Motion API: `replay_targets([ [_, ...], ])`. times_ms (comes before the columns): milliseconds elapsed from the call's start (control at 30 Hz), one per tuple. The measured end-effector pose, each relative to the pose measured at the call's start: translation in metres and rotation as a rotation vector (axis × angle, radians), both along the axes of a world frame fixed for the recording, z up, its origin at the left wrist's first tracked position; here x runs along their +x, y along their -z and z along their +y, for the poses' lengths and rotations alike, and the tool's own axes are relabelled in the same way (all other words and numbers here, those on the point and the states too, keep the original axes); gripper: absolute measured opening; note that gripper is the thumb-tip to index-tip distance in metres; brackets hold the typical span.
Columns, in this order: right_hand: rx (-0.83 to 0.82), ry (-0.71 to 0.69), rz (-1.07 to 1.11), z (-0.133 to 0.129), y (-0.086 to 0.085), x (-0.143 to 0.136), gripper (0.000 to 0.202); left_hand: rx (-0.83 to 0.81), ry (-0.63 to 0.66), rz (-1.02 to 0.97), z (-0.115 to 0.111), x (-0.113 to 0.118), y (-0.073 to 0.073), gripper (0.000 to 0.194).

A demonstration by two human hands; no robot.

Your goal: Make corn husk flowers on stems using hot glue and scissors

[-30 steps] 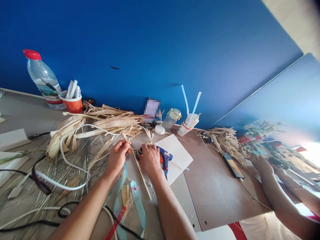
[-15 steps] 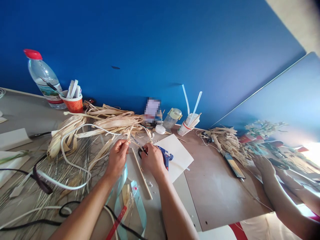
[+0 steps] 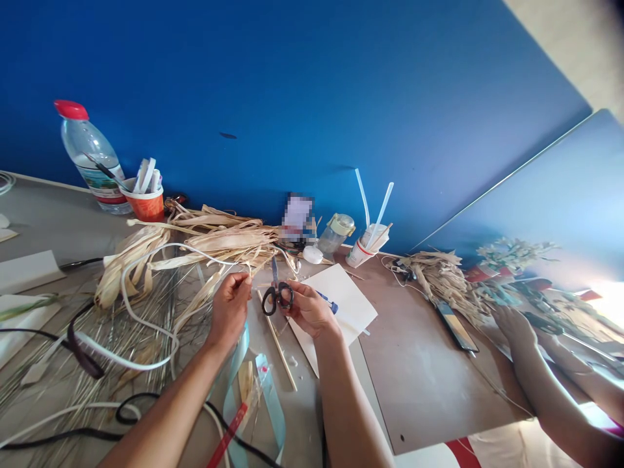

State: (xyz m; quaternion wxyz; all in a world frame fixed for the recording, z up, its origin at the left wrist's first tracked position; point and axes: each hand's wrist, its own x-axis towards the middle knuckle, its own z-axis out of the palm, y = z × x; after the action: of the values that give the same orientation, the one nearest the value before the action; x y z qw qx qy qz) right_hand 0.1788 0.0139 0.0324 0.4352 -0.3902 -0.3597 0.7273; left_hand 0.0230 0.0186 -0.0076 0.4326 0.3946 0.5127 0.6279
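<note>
My left hand [image 3: 231,302] is closed in a pinch, with the tip of a small pale husk piece [image 3: 250,269] showing above the fingertips. In my right hand [image 3: 312,309] is a pair of scissors [image 3: 275,286], gripped at one of its black handle loops. Its blades point away from me and look closed. Just right of that hand, a blue glue gun [image 3: 329,303] lies partly hidden on a white paper sheet [image 3: 348,296]. Between my forearms lie a thin wooden stick [image 3: 277,341] and a light blue ribbon [image 3: 270,396].
Dried corn husks [image 3: 224,237] are heaped behind my hands. Thin dry stalks [image 3: 141,331] and a looping white cable [image 3: 124,286] spread leftward. A bottle [image 3: 92,162], an orange cup [image 3: 146,205], a jar [image 3: 335,234] and a cup with straws [image 3: 361,252] line the blue partition. Another person's hands [image 3: 514,325] work at right.
My right hand has lifted and turned, bringing the scissors up into plain view beside my left hand. The left hand keeps its pinch nearly in place.
</note>
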Motion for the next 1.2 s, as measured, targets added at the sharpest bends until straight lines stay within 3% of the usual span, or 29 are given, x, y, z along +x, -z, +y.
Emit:
replay_targets([
  [300,-0.218,-0.078,0.210,0.001,0.005,-0.001,0.030,0.015,0.011,0.000,-0.001,0.002,-0.006,0.021],
  [500,-0.366,-0.142,0.274,0.005,0.014,-0.005,0.020,0.042,0.179,0.018,-0.005,0.006,-0.007,0.015],
  [733,-0.360,-0.163,0.262,0.011,0.021,0.002,0.026,0.034,0.298,0.085,-0.006,0.004,-0.007,0.016],
  [1000,-0.315,-0.168,0.207,0.008,0.029,0.000,0.026,0.007,0.256,0.060,-0.003,0.005,-0.003,0.018],
  [1200,-0.232,-0.147,0.145,0.000,0.024,-0.010,0.032,0.019,0.255,0.050,-0.003,0.004,-0.001,0.018],
])
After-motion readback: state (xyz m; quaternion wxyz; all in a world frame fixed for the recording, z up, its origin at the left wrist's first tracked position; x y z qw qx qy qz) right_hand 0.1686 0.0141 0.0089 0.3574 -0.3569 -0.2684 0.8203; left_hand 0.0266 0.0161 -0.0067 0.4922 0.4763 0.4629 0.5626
